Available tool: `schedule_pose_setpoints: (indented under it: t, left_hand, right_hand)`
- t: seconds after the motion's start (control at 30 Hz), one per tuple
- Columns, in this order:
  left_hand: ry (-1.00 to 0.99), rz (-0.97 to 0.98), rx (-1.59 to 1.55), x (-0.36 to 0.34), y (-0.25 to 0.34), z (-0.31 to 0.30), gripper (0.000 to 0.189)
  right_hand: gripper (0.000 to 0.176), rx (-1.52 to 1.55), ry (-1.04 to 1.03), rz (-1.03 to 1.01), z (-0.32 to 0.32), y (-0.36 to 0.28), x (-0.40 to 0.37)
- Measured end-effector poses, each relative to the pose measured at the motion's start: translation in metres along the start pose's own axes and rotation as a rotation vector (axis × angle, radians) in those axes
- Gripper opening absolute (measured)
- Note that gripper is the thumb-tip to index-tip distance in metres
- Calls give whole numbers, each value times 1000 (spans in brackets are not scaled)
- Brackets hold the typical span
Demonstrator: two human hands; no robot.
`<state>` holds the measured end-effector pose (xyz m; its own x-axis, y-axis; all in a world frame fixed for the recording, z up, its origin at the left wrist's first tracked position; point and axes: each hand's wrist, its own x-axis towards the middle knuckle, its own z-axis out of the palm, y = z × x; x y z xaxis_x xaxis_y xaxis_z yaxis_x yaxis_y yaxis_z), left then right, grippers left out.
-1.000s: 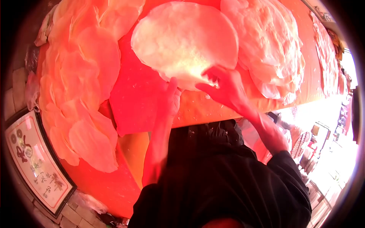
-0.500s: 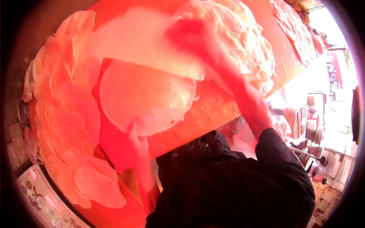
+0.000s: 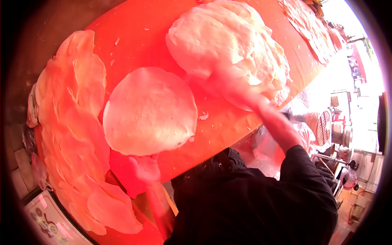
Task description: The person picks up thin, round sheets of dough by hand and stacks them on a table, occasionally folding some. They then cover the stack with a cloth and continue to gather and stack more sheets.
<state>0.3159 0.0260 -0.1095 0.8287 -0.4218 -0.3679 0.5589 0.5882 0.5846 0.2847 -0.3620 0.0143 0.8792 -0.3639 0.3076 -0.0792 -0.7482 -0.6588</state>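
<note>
Nearest to us, the person's dark long-sleeved garment (image 3: 245, 204) fills the lower right of the view. At lower left, a white framed signboard (image 3: 47, 222) lies below the surface edge and is partly cut off.

The left hand (image 3: 143, 169) sits at the near edge of the orange-covered surface (image 3: 134, 36), just below the near rim of a single pale, round, thin flat disc (image 3: 150, 110). The hand is blurred. We cannot tell whether its fingers are spread or curled, nor whether they touch the rim. The disc lies flat on the surface, alone, between two piles.

To the left of it, a long pile of overlapping thin round discs (image 3: 73, 122), tinted orange, runs along the surface edge from near to far. Small pale flakes (image 3: 203, 116) lie scattered just right of the single disc.

Farther off, the right arm reaches out from its dark sleeve, and the right hand (image 3: 226, 87) lies against the near edge of a tall heap of pale round discs (image 3: 228, 41). Motion blur smears it. It appears to press on the lowest sheets, but we cannot tell whether it pinches one.

Farthest, at upper right, a further row of thin discs (image 3: 314, 24) lies along the same orange covering.
</note>
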Motion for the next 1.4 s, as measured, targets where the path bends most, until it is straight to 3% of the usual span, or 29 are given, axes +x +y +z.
schedule_pose_setpoints:
  t: [0.07, 0.13, 0.27, 0.4, 0.5, 0.53, 0.63, 0.67, 0.7, 0.73, 0.8, 0.83, 0.93, 0.97, 1.03, 1.13, 1.23, 1.4]
  left_hand:
    - [0, -11, 77, 7, -4, 18, 51]
    - [-13, -15, 132, 13, -8, 33, 52]
    - [1, -5, 207, 15, -9, 47, 53]
    - [73, 5, 276, 1, -8, 39, 55]
    - [131, 4, 399, -18, -8, 26, 51]
    - [176, -12, 393, -25, -9, 23, 49]
    - [263, -46, 384, -44, -7, 13, 45]
    - [261, -48, 385, -52, -8, 5, 44]
    - [267, -43, 383, -62, -7, -3, 43]
    - [273, -63, 385, -68, -9, -11, 43]
    - [317, -80, 389, -80, -10, -25, 41]
    - [324, -79, 409, -86, -6, -24, 40]
    - [349, -96, 400, -104, 0, -27, 36]
    - [352, -112, 363, -111, 0, -32, 35]
    - [321, -159, 289, -125, 5, -47, 33]
    - [349, -202, 325, -158, 22, -69, 32]
    - [376, -170, 309, -198, 28, -117, 31]
    - [501, -132, 235, -248, 51, -164, 33]
  right_hand:
    - [41, 296, -364, 41, 54, -55, -35]
    - [38, 448, -487, 68, 94, -84, -47]
    - [31, 666, -351, 212, 93, -78, -9]
    - [26, 761, -95, 356, 8, -31, 53]
    - [22, 734, 95, 432, -64, 31, 75]
    - [20, 719, 76, 294, -76, 69, 64]
    - [23, 717, 249, 433, -80, 162, 28]
    - [41, 361, 172, 440, -83, 133, 4]
    - [21, 398, 262, 660, -76, 156, 4]
    - [22, 83, 185, 803, -86, 169, -14]
    - [30, 86, 371, 773, -73, 198, -34]
    - [52, 694, 296, 528, -85, 182, -48]
    - [39, -609, 507, 584, -19, 61, -35]
    - [38, -516, 502, 378, 0, 29, -42]
    - [36, 47, 219, 134, 52, -39, -61]
    - [33, 411, -373, 126, 154, -150, -96]
    - [30, 495, -739, 21, 248, -241, -129]
    - [26, 372, -835, -78, 364, -324, -145]
